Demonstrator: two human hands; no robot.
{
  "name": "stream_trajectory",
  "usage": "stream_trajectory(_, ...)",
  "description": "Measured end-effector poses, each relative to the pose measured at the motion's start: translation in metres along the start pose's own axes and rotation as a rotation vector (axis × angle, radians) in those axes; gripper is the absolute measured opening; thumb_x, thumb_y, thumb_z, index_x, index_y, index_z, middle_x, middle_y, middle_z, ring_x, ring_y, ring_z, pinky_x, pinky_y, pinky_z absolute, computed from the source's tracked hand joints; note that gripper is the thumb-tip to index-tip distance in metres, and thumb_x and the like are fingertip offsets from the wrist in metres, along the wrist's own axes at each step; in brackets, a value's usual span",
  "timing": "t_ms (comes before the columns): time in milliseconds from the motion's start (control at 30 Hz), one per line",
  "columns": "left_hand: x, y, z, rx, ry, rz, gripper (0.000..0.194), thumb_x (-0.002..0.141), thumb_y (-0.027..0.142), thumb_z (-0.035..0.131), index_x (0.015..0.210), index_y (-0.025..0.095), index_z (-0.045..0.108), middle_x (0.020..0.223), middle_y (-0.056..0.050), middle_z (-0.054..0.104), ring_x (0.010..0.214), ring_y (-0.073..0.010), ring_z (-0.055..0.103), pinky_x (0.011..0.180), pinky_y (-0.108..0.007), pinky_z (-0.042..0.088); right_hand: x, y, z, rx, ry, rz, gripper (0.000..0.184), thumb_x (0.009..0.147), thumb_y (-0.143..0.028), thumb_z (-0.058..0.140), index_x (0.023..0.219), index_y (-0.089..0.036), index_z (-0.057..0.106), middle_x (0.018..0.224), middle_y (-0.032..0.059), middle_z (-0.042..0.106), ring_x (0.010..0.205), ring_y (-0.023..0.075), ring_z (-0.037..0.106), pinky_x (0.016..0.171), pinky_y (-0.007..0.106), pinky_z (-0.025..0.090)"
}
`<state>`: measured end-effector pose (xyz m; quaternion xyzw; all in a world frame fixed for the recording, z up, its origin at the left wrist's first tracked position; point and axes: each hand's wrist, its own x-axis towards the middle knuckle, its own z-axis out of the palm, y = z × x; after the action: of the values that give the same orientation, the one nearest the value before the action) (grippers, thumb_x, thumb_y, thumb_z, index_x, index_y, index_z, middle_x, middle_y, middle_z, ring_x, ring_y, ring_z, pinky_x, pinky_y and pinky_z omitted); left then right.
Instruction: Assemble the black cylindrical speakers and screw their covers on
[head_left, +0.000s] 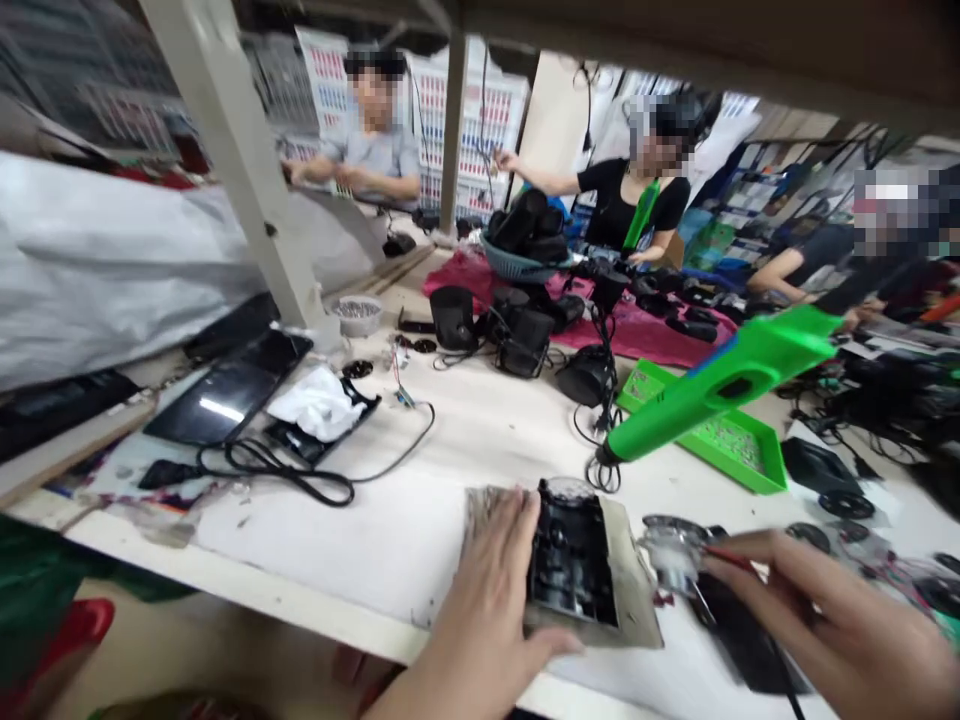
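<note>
My left hand point(495, 580) lies with fingers stretched along the left side of an open black plastic housing point(574, 560). The housing rests on a worn piece of cardboard point(634, 580). To its right, my right hand point(817, 600) is closed in a pinch at a red wire beside a small round motor-like part point(671, 555) with a pale body and a disc on top; blur hides its details. Below that part lies a flat black piece point(750, 635). A bright green electric screwdriver point(720, 385) hangs tip-down above the bench, behind the housing.
A green tray point(750, 450) of small metal parts stands behind the screwdriver. At left are a coiled black cable point(277, 470), a dark phone-like panel point(232, 390) and a bowl of screws point(356, 315). Black housings point(525, 340) stand farther back. Several people sit across the bench.
</note>
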<state>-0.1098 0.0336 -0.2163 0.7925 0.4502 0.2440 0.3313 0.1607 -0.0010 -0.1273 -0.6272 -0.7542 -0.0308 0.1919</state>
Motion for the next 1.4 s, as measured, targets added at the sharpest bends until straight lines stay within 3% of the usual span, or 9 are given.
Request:
stream_trajectory(67,0.0,0.005,0.0,0.013,0.024,-0.048,0.107,0.081,0.039,0.069,0.149,0.032,-0.013,0.158,-0.014,0.018,0.144,-0.0321,0.014,0.112,-0.064,0.027,0.013,-0.011,-0.011,-0.047,-0.056,-0.131,0.018,0.091,-0.044,0.053,0.091,-0.028,0.062,0.077,-0.0031,0.071,0.058,0.0119,0.068,0.05,0.017,0.05)
stream_trajectory(133,0.002,0.006,0.0,0.044,0.041,-0.048,0.103,0.082,0.045,0.065,0.149,0.031,-0.012,0.157,-0.013,0.024,0.145,-0.0325,0.014,0.112,-0.069,0.017,0.023,-0.028,-0.011,-0.036,-0.096,-0.174,0.018,0.095,-0.038,0.048,0.091,-0.027,0.061,0.077,-0.003,0.07,0.061,0.0111,0.068,0.051,0.018,0.05)
stream_trajectory(267,0.005,0.004,0.0,0.061,0.014,-0.018,0.093,0.086,0.044,0.061,0.149,0.032,-0.006,0.153,-0.011,0.035,0.144,-0.0301,0.022,0.113,-0.07,0.005,0.033,-0.055,0.011,0.029,-0.164,-0.196,0.02,0.098,-0.029,0.042,0.089,-0.024,0.059,0.077,-0.0022,0.068,0.062,0.0124,0.068,0.054,0.023,0.05)
stream_trajectory(400,0.007,0.003,0.001,0.067,-0.024,0.006,0.083,0.087,0.044,0.06,0.149,0.031,0.006,0.152,-0.008,0.038,0.143,-0.0282,0.024,0.114,-0.067,0.002,0.037,-0.056,0.033,0.039,-0.222,-0.179,0.015,0.096,-0.024,0.046,0.089,-0.022,0.059,0.078,-0.0017,0.068,0.061,0.0147,0.067,0.055,0.026,0.049)
stream_trajectory(833,0.004,0.008,0.0,0.057,0.013,-0.002,0.077,0.086,0.044,0.061,0.147,0.027,0.016,0.148,-0.008,0.044,0.142,-0.026,0.028,0.116,-0.064,0.0,0.035,-0.057,0.036,0.019,-0.213,-0.26,0.02,0.098,-0.025,0.042,0.089,-0.021,0.059,0.075,-0.0007,0.065,0.059,0.0139,0.064,0.053,0.025,0.046)
stream_trajectory(1167,0.008,0.011,0.006,0.076,0.046,0.02,0.088,0.084,0.035,0.066,0.148,0.027,0.005,0.147,-0.011,0.045,0.14,-0.0283,0.032,0.116,-0.065,0.004,0.043,-0.062,0.036,-0.2,-0.26,-0.307,0.032,0.101,-0.026,0.03,0.085,-0.02,0.057,0.072,0.0014,0.064,0.053,0.0148,0.064,0.046,0.027,0.038)
stream_trajectory(1400,0.009,0.017,0.016,0.102,0.099,0.025,0.101,0.078,0.034,0.072,0.149,0.023,0.0,0.148,-0.016,0.042,0.139,-0.0317,0.034,0.115,-0.066,0.006,0.038,-0.061,0.036,-0.339,-0.296,-0.371,0.02,0.096,-0.018,0.042,0.08,-0.02,0.055,0.066,0.0009,0.061,0.053,0.0169,0.061,0.05,0.028,0.035)
